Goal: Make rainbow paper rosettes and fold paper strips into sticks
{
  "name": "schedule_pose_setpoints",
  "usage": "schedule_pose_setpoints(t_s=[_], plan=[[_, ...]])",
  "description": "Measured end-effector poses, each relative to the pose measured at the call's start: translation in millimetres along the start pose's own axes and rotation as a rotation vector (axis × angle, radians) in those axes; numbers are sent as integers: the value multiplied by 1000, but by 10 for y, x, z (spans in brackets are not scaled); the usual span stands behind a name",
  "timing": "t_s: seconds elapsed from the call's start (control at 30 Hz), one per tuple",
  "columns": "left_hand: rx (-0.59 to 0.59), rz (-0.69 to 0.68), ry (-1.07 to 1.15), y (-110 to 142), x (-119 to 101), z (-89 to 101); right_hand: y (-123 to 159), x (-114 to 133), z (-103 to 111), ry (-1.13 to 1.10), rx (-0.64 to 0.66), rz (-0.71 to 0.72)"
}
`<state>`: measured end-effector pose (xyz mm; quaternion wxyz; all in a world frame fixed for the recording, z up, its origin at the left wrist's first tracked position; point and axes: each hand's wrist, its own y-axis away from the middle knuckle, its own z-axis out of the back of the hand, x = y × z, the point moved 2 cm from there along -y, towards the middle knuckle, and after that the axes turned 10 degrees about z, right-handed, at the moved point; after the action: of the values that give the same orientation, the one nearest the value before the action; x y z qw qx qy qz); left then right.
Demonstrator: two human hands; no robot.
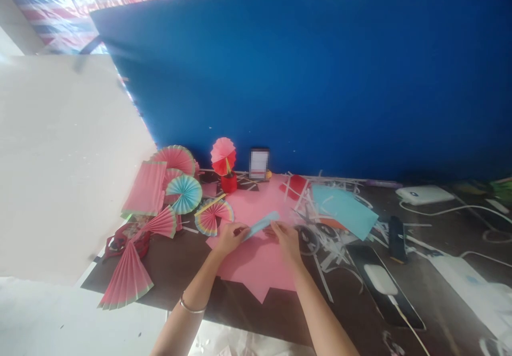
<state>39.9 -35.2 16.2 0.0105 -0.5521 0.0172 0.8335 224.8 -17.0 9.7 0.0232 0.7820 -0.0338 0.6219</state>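
Note:
A narrow strip of folded light-blue paper (262, 224) is stretched between my hands, slanting up to the right over pink paper (256, 262). My left hand (231, 238) pinches its lower left end, fingers closed. At the other end, my right hand (283, 236) has its fingers and thumb closed at the strip's lower right edge. Just left of my left hand lies a pleated paper fan (212, 217) with a rainbow-coloured rim. Scissors (310, 238) rest beside my right hand, partly under white paper scraps.
Pleated pink fans (128, 281) and a blue one (184, 193) crowd the left side. A fan flower (224, 156) stands at the back. To the right are white paper strips (334, 252), blue sheets (344, 209), a phone (386, 286) and cables. A blue panel (300, 78) rises behind.

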Motion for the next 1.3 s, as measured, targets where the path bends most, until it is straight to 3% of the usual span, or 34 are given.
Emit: schedule_pose_setpoints(t_s=[0.47,0.6,0.83,1.07,1.3], plan=[[103,53,40,-23,26,-3,-14,38,82,172,-65,251],[117,66,34,-35,41,20,-8,58,96,222,-15,267],[75,64,45,-29,57,11,-52,26,112,95,-50,238],[106,59,37,-30,50,-2,0,173,114,370,-101,386],[61,16,-9,-9,9,9,-30,-11,17,234,162,177]])
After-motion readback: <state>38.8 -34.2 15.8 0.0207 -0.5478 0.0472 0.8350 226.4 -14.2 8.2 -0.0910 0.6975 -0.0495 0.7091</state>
